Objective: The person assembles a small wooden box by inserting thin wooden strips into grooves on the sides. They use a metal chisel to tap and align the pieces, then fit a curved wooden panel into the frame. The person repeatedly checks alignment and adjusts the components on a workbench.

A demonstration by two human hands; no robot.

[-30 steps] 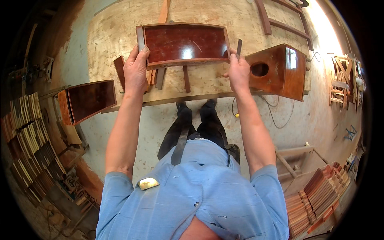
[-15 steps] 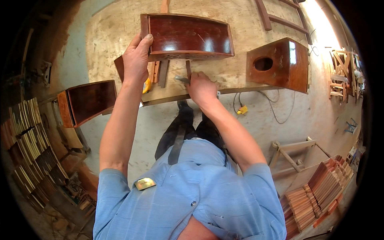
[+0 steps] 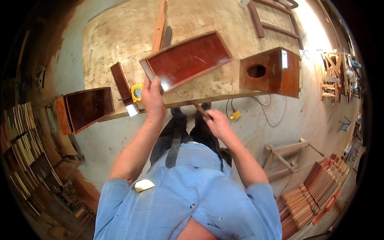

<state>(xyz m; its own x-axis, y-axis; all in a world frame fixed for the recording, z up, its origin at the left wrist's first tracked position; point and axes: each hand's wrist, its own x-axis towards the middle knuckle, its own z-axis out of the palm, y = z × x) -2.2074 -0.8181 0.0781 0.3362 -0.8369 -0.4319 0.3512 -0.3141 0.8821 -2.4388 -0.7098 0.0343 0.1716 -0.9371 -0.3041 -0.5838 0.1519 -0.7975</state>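
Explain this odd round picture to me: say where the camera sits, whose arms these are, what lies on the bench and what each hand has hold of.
There is no machine here. A person wears a wide fisheye camera on the head, looking down, so straight edges bend and the person's own blue shirt and forearms come in from below. The left hand has a grip on the near corner of a shallow dark red wooden tray, tilted on the workbench. The right hand holds a thin dark stick below the bench edge. Also on the bench are a yellow tape measure, a small dark wood block and a red-brown wooden box with a round hole. Another dark box stands left.
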